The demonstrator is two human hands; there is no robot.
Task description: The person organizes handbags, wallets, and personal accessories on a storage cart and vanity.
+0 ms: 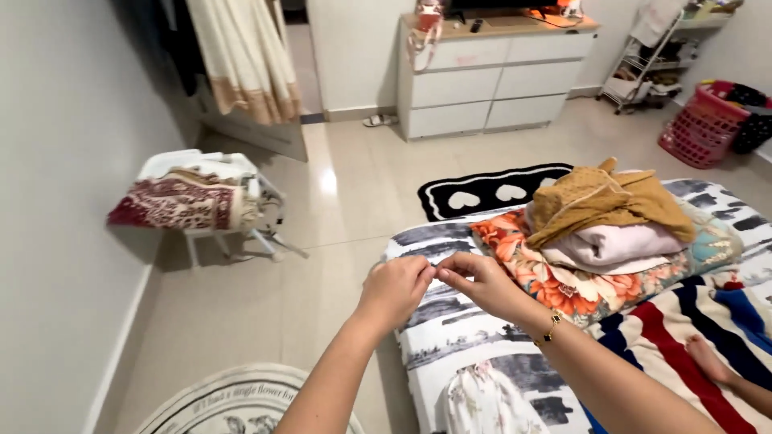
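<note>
Two hands: raised together over the near corner of the bed (pixel 450 333), fingertips meeting.
Left hand (pixel 396 291): fingers curled, thumb and forefinger pinched against the right fingertips.
Right hand (pixel 476 281): pinched likewise; bracelet (pixel 550 328) on the wrist.
Held item: too small to tell; whether anything sits in the pinch cannot be told.
Clothes pile (pixel 607 229): folded, on the bed right of the hands, mustard garment (pixel 603 201) on top.
Striped blanket (pixel 691 329): beside the pile, a foot (pixel 708 359) resting on it.
Heart mat (pixel 482 190): on the floor beyond the bed.
</note>
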